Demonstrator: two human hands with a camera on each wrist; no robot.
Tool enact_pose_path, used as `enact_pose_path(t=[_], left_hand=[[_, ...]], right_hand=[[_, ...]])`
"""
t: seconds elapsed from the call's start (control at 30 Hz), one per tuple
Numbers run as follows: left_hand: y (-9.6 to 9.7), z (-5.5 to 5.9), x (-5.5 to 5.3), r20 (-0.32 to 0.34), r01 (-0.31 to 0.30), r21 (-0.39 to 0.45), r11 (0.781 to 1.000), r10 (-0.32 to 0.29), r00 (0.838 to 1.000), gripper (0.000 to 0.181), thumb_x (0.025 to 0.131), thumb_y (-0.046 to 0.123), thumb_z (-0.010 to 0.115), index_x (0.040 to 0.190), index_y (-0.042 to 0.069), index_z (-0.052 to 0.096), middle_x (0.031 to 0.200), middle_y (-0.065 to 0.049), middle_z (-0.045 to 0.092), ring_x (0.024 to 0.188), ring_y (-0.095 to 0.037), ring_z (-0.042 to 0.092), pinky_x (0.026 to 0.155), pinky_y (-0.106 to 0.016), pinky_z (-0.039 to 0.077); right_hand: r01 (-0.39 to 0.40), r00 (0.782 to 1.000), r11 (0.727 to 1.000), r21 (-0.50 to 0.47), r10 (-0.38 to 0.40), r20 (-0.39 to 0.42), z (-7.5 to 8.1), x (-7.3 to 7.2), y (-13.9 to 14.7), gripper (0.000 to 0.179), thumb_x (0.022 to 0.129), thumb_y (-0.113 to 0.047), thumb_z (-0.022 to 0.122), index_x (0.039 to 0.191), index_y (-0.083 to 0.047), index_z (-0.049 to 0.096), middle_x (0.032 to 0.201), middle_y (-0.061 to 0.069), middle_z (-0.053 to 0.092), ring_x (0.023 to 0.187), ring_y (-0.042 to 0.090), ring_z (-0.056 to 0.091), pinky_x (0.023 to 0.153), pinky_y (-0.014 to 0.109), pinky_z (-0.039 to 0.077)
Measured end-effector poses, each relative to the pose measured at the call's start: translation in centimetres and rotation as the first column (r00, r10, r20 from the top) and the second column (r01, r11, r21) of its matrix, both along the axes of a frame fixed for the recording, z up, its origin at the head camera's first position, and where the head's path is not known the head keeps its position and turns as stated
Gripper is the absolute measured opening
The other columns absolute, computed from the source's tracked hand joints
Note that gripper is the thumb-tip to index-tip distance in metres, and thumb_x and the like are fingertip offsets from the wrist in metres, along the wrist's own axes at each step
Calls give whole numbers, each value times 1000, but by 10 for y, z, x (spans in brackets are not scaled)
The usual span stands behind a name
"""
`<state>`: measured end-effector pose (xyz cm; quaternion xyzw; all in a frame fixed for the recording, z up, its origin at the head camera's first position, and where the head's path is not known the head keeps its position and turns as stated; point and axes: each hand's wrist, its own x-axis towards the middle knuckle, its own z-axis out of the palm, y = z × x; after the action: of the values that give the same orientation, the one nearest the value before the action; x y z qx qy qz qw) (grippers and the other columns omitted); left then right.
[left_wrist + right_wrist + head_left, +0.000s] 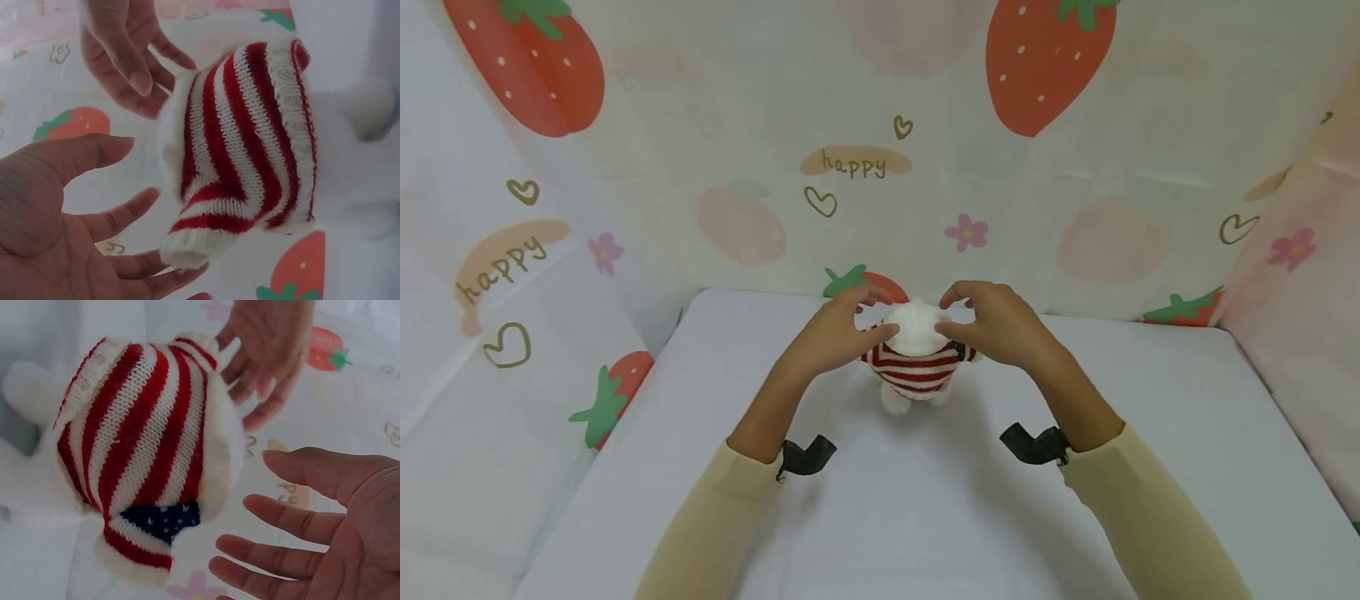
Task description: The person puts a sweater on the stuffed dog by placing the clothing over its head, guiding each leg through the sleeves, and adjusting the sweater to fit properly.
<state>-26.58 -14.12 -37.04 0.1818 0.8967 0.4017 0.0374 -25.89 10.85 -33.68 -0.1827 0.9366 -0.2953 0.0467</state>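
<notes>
A white plush toy (917,327) stands near the back of the white table, wearing a knitted sweater (916,368) with red and cream stripes. In the right wrist view a dark blue patch with white specks (161,520) shows near one sleeve of the sweater (140,425). My left hand (838,331) is beside the toy's head on the left, fingers spread and gently bent. On the other side, my right hand (1000,325) faces it in the same way. Both wrist views show a gap between each near palm and the toy, and neither hand grips it.
The white table (887,517) stretches from the toy toward me. Behind it hangs a cloth backdrop (1015,183) printed with strawberries, hearts and flowers, with similar cloth on both sides. Black wrist cameras (808,457) stick out inward from both cuffs.
</notes>
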Motion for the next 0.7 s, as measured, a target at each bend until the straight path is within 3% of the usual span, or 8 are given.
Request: enact_pose_path(t=[0.1,0.17,0.37,0.57,0.7], left_hand=[[6,0,-1,16,21,-35,999,-20,1000,44,95,32,71,133,15,57,140,-12,53,127,-33,50,97,-53,49],[10,0,-1,21,25,-69,997,-24,999,45,94,33,71,133,15,57,139,-11,54,124,-31,53,95,-51,50],[21,2,1,15,30,-209,978,-27,1000,53,91,35,72,136,13,56,134,-8,57,109,-25,60,90,-46,52],[31,7,2,-17,10,-353,936,-16,1000,58,90,36,71,140,10,55,131,-11,57,108,-25,61,86,-46,54],[36,11,5,12,10,-417,909,-5,1000,63,90,37,71,144,9,51,132,-14,55,106,-27,61,86,-46,55]], right_hand=[[-22,999,999,39,20,39,-2,-3,-7,38,93,-28,74,124,-7,63,122,20,65,60,20,66,67,39,56],[-25,998,998,65,21,52,-3,-5,-11,41,92,-28,75,125,-7,62,122,19,65,59,18,64,63,34,54],[-18,992,992,122,2,126,-5,-7,-13,48,91,-30,77,128,-5,59,121,16,66,66,22,65,63,33,55],[-48,984,980,193,13,180,-2,-9,-14,53,91,-31,76,133,-6,55,116,13,66,72,21,67,68,35,55],[-54,982,974,221,13,187,-2,-10,-18,54,91,-31,76,134,-6,55,123,12,65,87,23,67,74,38,56]])
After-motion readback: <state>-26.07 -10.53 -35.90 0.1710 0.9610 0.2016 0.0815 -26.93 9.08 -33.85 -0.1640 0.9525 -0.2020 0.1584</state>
